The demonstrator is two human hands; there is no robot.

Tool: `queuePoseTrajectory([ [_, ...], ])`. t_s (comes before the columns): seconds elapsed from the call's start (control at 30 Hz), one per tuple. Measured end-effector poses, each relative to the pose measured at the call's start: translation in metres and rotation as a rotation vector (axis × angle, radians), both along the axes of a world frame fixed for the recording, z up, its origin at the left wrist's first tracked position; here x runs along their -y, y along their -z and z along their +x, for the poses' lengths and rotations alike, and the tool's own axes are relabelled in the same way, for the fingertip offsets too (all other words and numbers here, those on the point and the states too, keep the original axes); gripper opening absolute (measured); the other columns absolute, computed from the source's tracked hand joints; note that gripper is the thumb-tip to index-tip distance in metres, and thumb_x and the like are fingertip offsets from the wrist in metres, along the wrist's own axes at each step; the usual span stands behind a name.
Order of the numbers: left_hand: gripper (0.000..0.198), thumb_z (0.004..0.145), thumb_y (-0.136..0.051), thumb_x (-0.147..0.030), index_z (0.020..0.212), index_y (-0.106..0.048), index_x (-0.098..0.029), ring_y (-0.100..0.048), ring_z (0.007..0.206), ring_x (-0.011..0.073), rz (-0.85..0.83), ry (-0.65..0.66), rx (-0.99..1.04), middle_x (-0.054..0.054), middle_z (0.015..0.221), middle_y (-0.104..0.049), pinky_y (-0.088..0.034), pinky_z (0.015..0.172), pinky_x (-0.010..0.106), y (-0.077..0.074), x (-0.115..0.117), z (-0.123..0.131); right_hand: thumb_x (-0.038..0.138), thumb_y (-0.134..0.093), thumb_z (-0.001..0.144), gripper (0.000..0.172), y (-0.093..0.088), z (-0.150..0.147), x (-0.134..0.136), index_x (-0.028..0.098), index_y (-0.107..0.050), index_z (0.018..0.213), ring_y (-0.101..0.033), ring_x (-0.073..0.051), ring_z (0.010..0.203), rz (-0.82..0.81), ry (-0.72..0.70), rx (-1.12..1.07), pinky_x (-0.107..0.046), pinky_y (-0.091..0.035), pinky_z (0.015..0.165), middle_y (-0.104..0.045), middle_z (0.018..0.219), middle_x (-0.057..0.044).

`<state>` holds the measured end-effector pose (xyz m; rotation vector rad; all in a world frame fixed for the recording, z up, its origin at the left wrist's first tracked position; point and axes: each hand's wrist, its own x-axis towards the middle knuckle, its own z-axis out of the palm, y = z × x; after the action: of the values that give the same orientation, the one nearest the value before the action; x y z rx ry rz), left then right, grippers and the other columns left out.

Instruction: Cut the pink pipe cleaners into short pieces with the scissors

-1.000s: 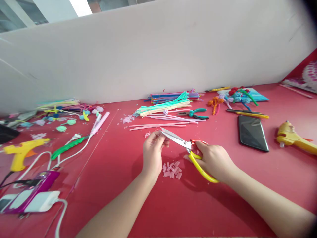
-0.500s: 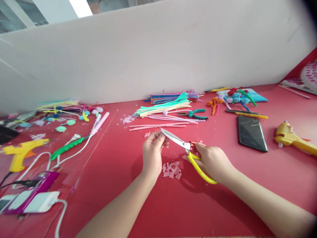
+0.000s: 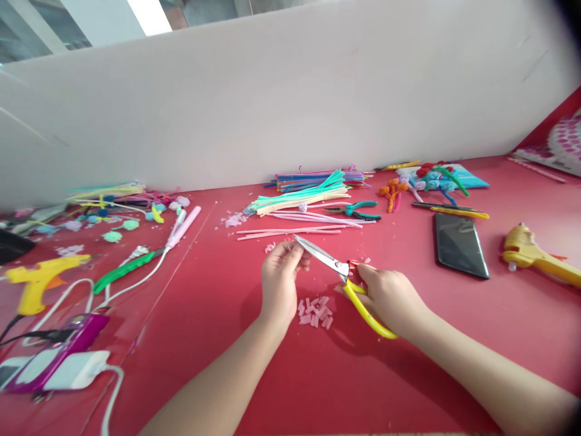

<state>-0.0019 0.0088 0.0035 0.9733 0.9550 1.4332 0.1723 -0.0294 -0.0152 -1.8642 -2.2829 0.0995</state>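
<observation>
My right hand [image 3: 391,297] grips a pair of scissors [image 3: 321,254] with yellow handles, the blades pointing up and to the left. At the blade tips, my left hand [image 3: 282,280] is pinched closed; whatever sits between its fingertips is too small to make out. Below the blades, a small pile of pale pink cut pieces [image 3: 315,312] lies on the red table [image 3: 290,387]. Just beyond my left hand are pink fluff scraps [image 3: 270,247] and a few long pink pipe cleaners [image 3: 290,232].
Behind lie bundled pipe cleaners [image 3: 304,198] and teal pliers [image 3: 356,209]. To the right are a black phone [image 3: 461,245] and a yellow glue gun [image 3: 529,248]. On the left are another yellow glue gun [image 3: 36,278], a pink styling iron [image 3: 184,227], a purple power strip [image 3: 82,333] and cords.
Both hands and the scissors hold nearly the same position. The view has shifted very slightly; nothing was picked up or put down.
</observation>
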Motion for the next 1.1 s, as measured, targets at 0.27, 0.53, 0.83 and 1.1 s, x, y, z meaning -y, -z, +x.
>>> queuePoseTrajectory([
  [0.27,0.008,0.071,-0.056,-0.023,0.071,-0.059,-0.016,-0.047,0.057,0.0075,0.02,0.003,0.001,0.0,0.064,-0.055,-0.039,0.056,0.019,-0.0006,-0.0004,-0.0006,0.052,-0.033,0.076,0.035,-0.003,-0.0021,0.0,0.02,-0.041,0.066,-0.042,-0.011,0.039,0.02,0.031,0.018,-0.022,-0.016,0.042,-0.049,0.047,0.001],
  [0.53,0.008,0.071,-0.056,-0.023,0.072,-0.058,-0.016,-0.048,0.057,0.007,0.022,-0.005,-0.002,-0.001,0.064,-0.055,-0.038,0.056,0.019,0.0017,-0.0012,-0.0009,0.059,-0.032,0.073,0.04,-0.0035,-0.0042,0.0015,0.02,-0.04,0.065,-0.045,-0.012,0.041,0.038,0.041,0.017,-0.022,-0.017,0.043,-0.05,0.048,0.0],
  [0.83,0.009,0.073,-0.053,-0.022,0.074,-0.057,-0.015,-0.048,0.058,0.0068,0.038,0.014,-0.006,0.0,0.067,-0.056,-0.038,0.057,0.019,0.0046,-0.0015,-0.0013,0.055,-0.027,0.078,0.04,-0.0021,-0.0026,0.0013,0.019,-0.042,0.068,-0.045,-0.012,0.041,0.014,0.002,0.036,-0.023,-0.015,0.043,-0.052,0.05,-0.001],
  [1.1,0.01,0.071,-0.055,-0.023,0.072,-0.057,-0.014,-0.048,0.057,0.0071,0.033,0.002,0.003,0.001,0.066,-0.055,-0.039,0.056,0.02,0.003,-0.0017,-0.001,0.051,-0.031,0.078,0.035,-0.0034,-0.0022,0.0024,0.019,-0.043,0.069,-0.043,-0.011,0.04,-0.02,0.011,0.026,-0.022,-0.016,0.042,-0.05,0.049,0.0],
])
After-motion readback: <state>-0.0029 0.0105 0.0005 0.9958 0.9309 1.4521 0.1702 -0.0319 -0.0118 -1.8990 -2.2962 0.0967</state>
